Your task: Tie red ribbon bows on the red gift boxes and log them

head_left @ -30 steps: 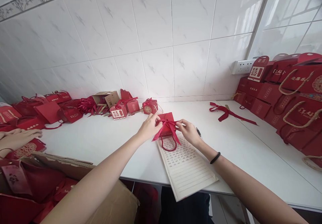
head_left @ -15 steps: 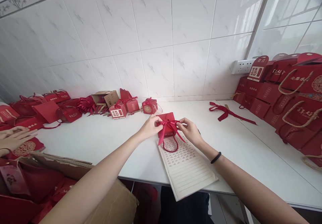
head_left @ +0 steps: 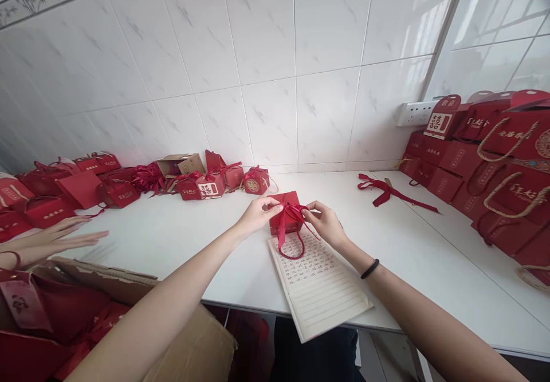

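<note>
A small red gift box (head_left: 280,197) stands in front of me, with a red ribbon bow (head_left: 289,212) tied on it. My left hand (head_left: 260,213) is closed at the bow's left side, pinching the ribbon between thumb and fingers by the box edge. On the right side of the bow, my right hand (head_left: 323,221) also pinches the ribbon. A twisted red cord handle (head_left: 292,257) hangs in a loop from the box onto a lined, handwritten notebook (head_left: 326,304) just below. The knot itself is small and partly hidden by ribbon loops.
Another person's hands (head_left: 55,239) reach in from the left, over a cardboard carton (head_left: 107,270) of red packages. Red boxes (head_left: 210,186) line the wall. Loose ribbon (head_left: 378,187) lies right of centre; stacked red boxes (head_left: 458,167) fill the right.
My hands keep their pinch, with the bow's tails shifting slightly. At left, the other person's hand stretches rightward; the medallion piece there is gone. Another red box now sits beside the character-printed one.
</note>
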Demonstrator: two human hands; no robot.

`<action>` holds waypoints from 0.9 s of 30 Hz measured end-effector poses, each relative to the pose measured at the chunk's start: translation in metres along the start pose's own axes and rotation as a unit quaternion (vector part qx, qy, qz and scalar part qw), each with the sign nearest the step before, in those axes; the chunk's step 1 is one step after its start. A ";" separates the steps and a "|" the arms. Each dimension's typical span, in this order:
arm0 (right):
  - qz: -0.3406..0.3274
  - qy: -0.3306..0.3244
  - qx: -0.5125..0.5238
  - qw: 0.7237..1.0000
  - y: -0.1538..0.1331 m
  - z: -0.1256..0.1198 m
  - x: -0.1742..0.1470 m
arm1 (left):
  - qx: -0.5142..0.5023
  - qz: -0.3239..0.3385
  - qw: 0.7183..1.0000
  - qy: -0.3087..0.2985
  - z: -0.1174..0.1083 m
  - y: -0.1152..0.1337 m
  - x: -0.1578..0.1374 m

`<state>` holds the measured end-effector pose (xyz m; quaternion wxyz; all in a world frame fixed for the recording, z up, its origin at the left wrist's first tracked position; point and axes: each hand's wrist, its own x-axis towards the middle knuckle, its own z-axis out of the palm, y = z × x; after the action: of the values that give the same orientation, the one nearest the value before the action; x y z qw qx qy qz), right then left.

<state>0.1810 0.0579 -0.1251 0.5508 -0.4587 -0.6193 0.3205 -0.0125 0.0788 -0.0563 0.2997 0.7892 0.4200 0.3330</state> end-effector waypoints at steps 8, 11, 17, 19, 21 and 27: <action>0.001 0.000 -0.007 1.000 -0.001 0.000 0.000 | -0.079 -0.026 0.997 -0.008 0.001 -0.007 0.002; 0.000 0.000 -0.012 1.000 0.000 0.000 0.000 | -0.073 -0.019 0.997 -0.014 0.001 -0.006 0.002; 0.003 -0.002 -0.028 1.000 -0.004 0.000 -0.001 | -0.056 -0.003 0.998 -0.027 -0.001 0.000 0.000; 0.001 -0.002 -0.024 1.000 -0.004 0.000 -0.001 | -0.064 -0.006 0.997 -0.031 0.000 0.000 0.000; -0.001 -0.001 -0.014 1.000 -0.003 0.000 -0.001 | -0.077 -0.019 0.996 -0.033 0.000 0.000 0.000; -0.010 0.001 0.002 1.000 0.003 -0.001 0.001 | -0.123 -0.055 0.991 -0.027 0.001 -0.002 0.001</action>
<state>0.1822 0.0601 -0.1267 0.5556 -0.4514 -0.6229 0.3155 -0.0125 0.0805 -0.0577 0.4235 0.7309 0.4104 0.3434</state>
